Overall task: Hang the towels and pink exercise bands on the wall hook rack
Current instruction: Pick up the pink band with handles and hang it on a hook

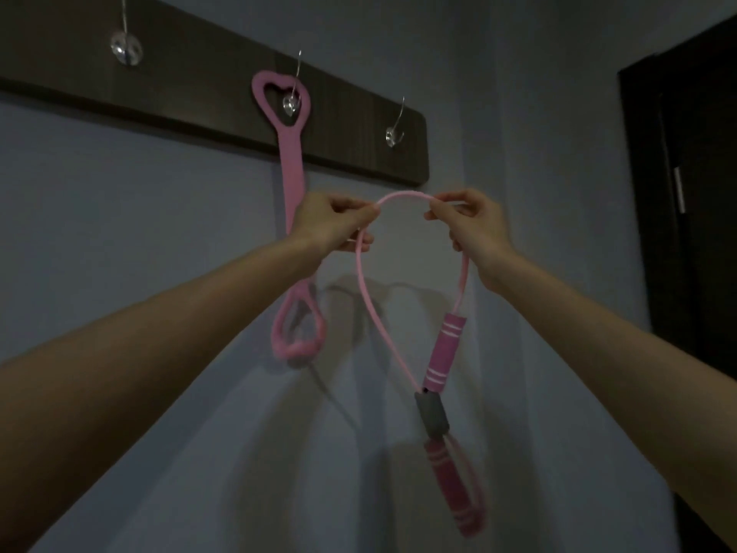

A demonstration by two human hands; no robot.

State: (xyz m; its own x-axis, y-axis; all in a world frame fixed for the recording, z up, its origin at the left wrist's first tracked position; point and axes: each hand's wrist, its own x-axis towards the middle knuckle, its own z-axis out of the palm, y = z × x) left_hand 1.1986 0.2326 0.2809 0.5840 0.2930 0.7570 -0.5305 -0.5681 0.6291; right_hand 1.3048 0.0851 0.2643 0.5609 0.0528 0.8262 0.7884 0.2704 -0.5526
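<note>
Pink tubular exercise band (402, 194) with 2 striped foam handles (444, 353), seen from the head view: held up as an arch just below the dark wooden wall hook rack (199, 85). Left hand (331, 221) and right hand (470, 225) each pinching the tube between thumb and fingertips. Flat pink strap band (293, 181) already hanging on the middle metal hook (291, 103). Best to keep the arch wide and taut, lift it above the free end hook (394, 135), then lower it centred so the handles hang evenly. No towels in sight.
</note>
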